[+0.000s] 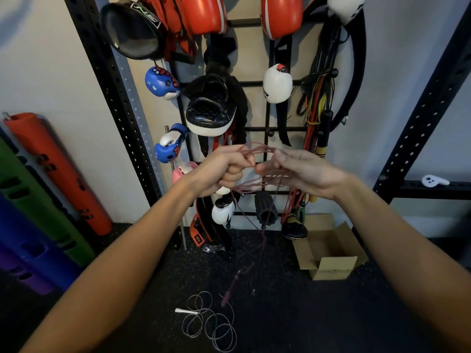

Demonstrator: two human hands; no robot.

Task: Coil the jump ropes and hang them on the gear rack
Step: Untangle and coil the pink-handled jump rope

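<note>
My left hand (pixel 225 169) is curled in a fist round several loops of a thin dark red jump rope (pixel 257 186), held up in front of the gear rack (pixel 257 128). My right hand (pixel 293 169) sits just beside it, blurred, fingers reaching into the loops and touching the cord. A loose end of the red rope with its handle (pixel 230 289) dangles down toward the floor. A second jump rope (pixel 211 324), thin and grey with a white handle, lies in loose curls on the dark floor below.
The black wall rack holds boxing gloves, focus pads, straps and resistance bands (pixel 316 103). An open cardboard box (pixel 328 253) sits on the floor at right. Coloured foam rollers (pixel 58 174) lean at left. Black perforated uprights stand on both sides.
</note>
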